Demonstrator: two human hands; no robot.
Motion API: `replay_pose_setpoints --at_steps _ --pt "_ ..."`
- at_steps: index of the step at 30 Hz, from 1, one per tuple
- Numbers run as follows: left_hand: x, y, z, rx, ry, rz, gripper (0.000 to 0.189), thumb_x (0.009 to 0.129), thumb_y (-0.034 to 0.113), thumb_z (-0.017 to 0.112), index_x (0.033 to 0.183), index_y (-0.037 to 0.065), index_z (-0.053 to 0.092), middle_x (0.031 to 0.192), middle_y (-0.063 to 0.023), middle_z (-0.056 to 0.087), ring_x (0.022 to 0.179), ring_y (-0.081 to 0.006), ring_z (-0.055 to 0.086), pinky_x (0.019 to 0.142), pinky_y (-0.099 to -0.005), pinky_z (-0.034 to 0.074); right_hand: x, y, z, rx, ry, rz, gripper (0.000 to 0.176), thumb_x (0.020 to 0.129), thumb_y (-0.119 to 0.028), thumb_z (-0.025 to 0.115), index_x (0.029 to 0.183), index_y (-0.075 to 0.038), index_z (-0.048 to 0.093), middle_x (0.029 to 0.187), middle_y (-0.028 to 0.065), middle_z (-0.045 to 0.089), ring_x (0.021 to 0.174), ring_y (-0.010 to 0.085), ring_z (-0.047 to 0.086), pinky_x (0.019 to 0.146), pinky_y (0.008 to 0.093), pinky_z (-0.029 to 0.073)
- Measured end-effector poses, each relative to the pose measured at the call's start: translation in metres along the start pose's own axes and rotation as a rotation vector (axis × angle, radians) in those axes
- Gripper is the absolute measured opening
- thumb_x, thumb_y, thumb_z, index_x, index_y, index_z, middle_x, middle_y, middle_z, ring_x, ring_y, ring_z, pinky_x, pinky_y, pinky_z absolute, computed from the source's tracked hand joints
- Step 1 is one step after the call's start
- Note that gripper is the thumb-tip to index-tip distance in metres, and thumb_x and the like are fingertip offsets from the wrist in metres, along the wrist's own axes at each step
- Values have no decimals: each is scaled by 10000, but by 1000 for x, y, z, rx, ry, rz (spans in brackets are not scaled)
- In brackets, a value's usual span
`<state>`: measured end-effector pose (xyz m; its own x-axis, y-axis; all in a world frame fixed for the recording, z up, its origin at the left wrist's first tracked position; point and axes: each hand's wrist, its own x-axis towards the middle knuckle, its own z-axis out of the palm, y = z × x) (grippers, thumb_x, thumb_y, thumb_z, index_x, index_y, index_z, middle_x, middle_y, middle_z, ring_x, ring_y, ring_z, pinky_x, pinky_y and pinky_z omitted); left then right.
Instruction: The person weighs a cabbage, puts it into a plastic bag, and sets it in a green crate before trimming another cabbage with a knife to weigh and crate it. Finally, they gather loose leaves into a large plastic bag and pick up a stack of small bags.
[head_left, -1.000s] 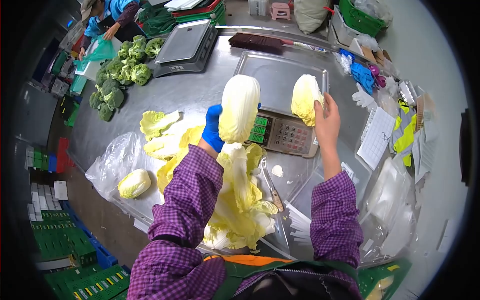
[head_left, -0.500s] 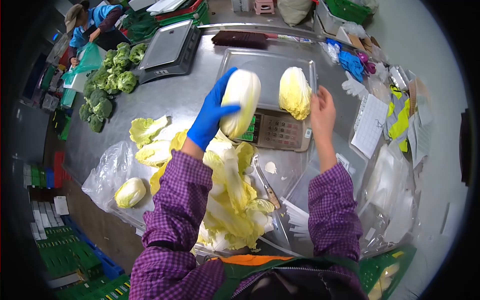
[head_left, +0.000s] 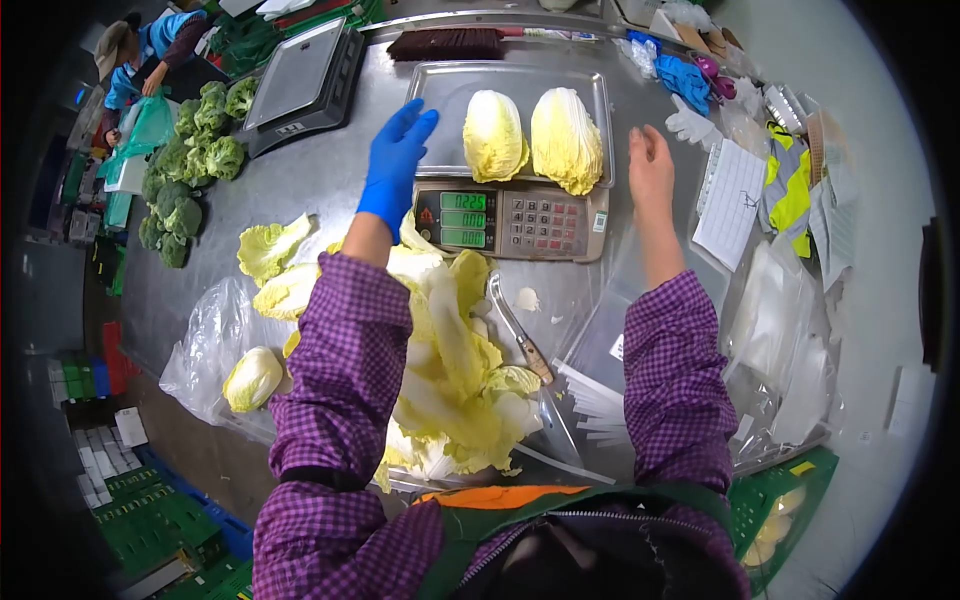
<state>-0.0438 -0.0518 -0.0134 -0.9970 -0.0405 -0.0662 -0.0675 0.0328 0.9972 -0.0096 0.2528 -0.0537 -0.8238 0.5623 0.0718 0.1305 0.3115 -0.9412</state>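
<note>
Side by side on the metal pan of a weighing scale (head_left: 450, 82) lie two napa cabbages, a left cabbage (head_left: 495, 137) and a right cabbage (head_left: 567, 140). The scale's green display (head_left: 464, 219) is lit. My left hand (head_left: 397, 155), in a blue glove, is open at the pan's left edge, apart from the cabbages. Bare and holding nothing, my right hand (head_left: 652, 170) hovers right of the pan with fingers loosely apart. Nearer me lies a heap of loose cabbage leaves (head_left: 450, 340), with a wooden-handled knife (head_left: 520, 328) beside it.
A smaller cabbage (head_left: 252, 379) rests by a clear plastic bag (head_left: 212, 345). Broccoli (head_left: 190, 175) and a second scale (head_left: 305, 85) are at left, a brush (head_left: 445, 44) behind. Papers (head_left: 735, 208) and plastic bags (head_left: 775, 350) lie right. Another person (head_left: 150, 50) works at far left.
The cabbage in my left hand has been set on the pan left of the other one and let go. My left hand has moved left, my right hand slightly away from the pan.
</note>
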Motion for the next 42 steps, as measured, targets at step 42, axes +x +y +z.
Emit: replay_pose_setpoints --at_steps 42 --pt "-255 -137 183 856 -591 469 393 784 239 665 1149 111 594 1079 -141 599 934 -314 598 803 -370 480 -453 115 -322 1081 98 599 645 799 -221 582 1343 13 329 1246 211 504 1082 359 560 867 392 498"
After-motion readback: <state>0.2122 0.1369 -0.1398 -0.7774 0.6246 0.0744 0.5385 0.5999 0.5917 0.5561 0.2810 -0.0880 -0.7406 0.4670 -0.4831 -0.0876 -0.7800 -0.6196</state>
